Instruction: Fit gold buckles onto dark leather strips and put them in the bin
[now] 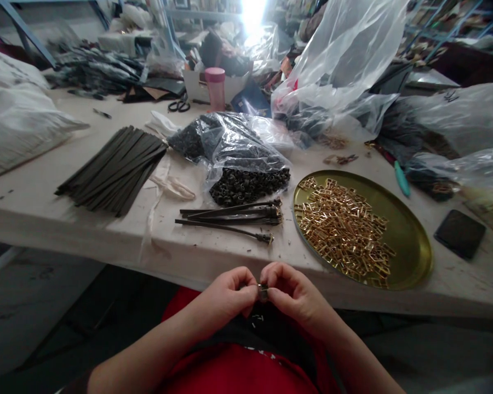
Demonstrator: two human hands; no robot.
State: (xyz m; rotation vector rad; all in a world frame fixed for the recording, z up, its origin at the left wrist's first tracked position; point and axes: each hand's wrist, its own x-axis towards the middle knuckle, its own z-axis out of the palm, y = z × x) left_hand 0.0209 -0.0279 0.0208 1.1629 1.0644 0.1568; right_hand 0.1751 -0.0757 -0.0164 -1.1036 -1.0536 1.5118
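Both hands meet just off the table's front edge, above my lap. My left hand (pixel 240 290) and my right hand (pixel 287 287) pinch a small dark piece with a shiny metal edge (pixel 263 292) between thumbs and fingers. Most of the piece is covered by the fingertips. Beyond them lie several dark straps with gold buckles at their right ends (pixel 230 215). To the right, a round golden tray (pixel 411 246) carries a heap of gold buckles (pixel 345 230). Small black loops (pixel 246 185) spill from a clear plastic bag (pixel 242 139) behind the straps.
Plain dark strips (pixel 113 169) lie stacked on the left of the table (pixel 86 224). A white sack (pixel 20 115) stands at far left. Scissors (pixel 178 104) and a pink bottle (pixel 216 90) are at the back. A dark flat square object (pixel 460 233) lies right of the tray.
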